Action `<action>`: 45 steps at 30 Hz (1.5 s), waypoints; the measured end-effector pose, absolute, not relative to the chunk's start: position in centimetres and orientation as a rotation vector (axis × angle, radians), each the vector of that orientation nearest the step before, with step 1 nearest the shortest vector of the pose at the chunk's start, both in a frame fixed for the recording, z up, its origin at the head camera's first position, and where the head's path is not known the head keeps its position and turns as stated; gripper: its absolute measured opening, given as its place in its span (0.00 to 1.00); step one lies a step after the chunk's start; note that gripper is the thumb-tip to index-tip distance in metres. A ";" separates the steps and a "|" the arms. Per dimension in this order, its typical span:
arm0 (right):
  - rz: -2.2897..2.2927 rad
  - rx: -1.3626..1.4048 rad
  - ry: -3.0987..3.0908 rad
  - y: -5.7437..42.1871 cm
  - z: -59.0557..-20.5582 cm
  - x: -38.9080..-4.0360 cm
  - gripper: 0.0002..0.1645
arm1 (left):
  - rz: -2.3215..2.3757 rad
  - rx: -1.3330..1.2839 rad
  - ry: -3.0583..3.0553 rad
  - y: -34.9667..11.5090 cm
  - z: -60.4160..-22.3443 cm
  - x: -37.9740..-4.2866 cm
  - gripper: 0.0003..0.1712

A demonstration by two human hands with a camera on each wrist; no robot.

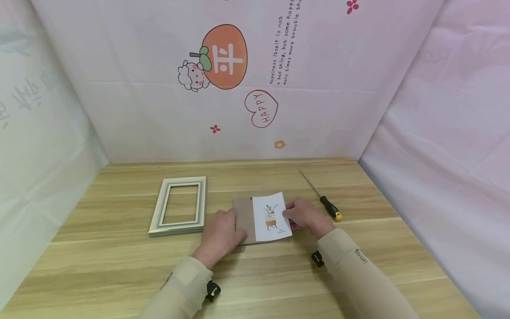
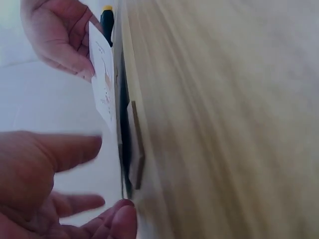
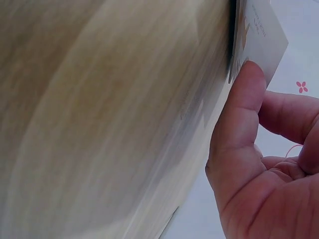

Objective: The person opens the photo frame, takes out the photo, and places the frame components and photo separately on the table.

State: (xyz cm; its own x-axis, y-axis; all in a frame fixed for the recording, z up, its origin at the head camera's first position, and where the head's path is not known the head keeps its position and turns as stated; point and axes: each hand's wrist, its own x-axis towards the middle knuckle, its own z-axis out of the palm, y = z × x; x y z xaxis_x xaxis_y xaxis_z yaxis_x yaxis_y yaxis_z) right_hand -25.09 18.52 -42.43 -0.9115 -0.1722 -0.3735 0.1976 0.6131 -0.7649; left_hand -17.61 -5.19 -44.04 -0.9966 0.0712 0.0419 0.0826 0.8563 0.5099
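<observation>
My right hand [image 1: 304,215] pinches the right edge of a white card [image 1: 275,217] printed with a potted plant, thumb on its printed face. The card lies over the right part of a brown backing board [image 1: 244,217], slightly bowed up. At the board's left edge is my left hand [image 1: 221,232]. In the left wrist view its thumb [image 2: 79,152] is raised off the board, while a fingertip [image 2: 124,216] is right at the board's edge. Under the board, a thin brown stand leg [image 2: 134,149] juts toward the tabletop.
An empty cream and grey-blue picture frame [image 1: 203,204] lies left of my left hand. Beyond my right hand is a screwdriver [image 1: 328,207] with a black and yellow handle. Printed cloth [image 1: 159,124] hangs behind and beside the wooden table [image 1: 271,279].
</observation>
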 end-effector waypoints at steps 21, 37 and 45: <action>-1.229 0.039 2.422 20.0 -42.0 -25.3 0.16 | -0.524 -0.453 -3.006 -4.4 -44.2 -16.7 0.29; -1.293 -0.039 2.490 22.2 -39.6 -25.6 0.22 | -0.542 -0.474 -2.983 -4.6 -44.3 -16.7 0.26; -1.332 -0.078 2.460 20.6 -38.3 -25.3 0.23 | -0.662 -0.386 -3.006 -4.5 -44.1 -16.8 0.33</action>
